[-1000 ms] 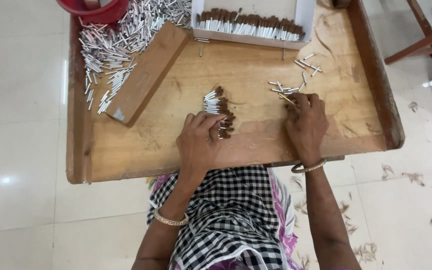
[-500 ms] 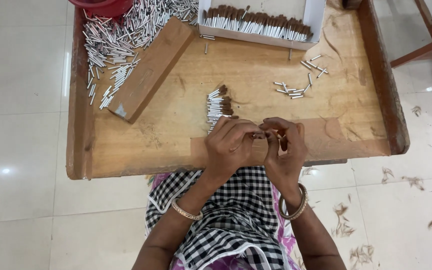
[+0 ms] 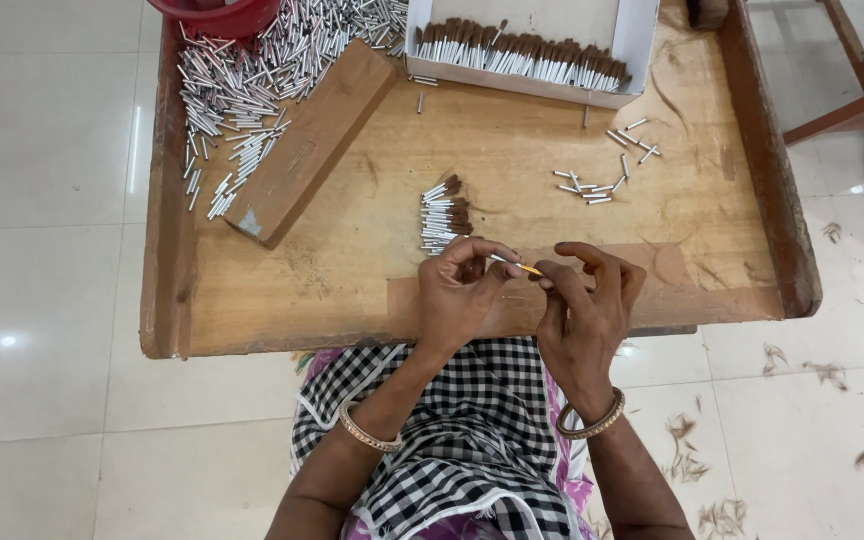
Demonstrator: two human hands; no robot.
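Observation:
My left hand [image 3: 462, 292] and my right hand [image 3: 587, 305] meet over the near edge of a low wooden tray table [image 3: 512, 150]. Between their fingertips they pinch a thin small piece with a yellowish tip [image 3: 520, 267]; the left fingers grip its pale end. Just beyond the left hand lies a small stack of silver tubes with brown bristle ends [image 3: 442, 215]. A few loose silver tubes [image 3: 597, 185] are scattered farther right on the wood.
A white box [image 3: 642, 40] at the back holds a row of brown-tipped tubes. A wooden block [image 3: 312, 140] lies diagonally, with a heap of bare silver tubes [image 3: 242, 90] behind it and a red bowl [image 3: 217, 15]. Brown fibre tufts litter the tiled floor [image 3: 802, 400].
A second ago my hands were apart on the wood, left at the stack, right at the loose tubes. They came together and now hold the small piece, fingers spread a little wider.

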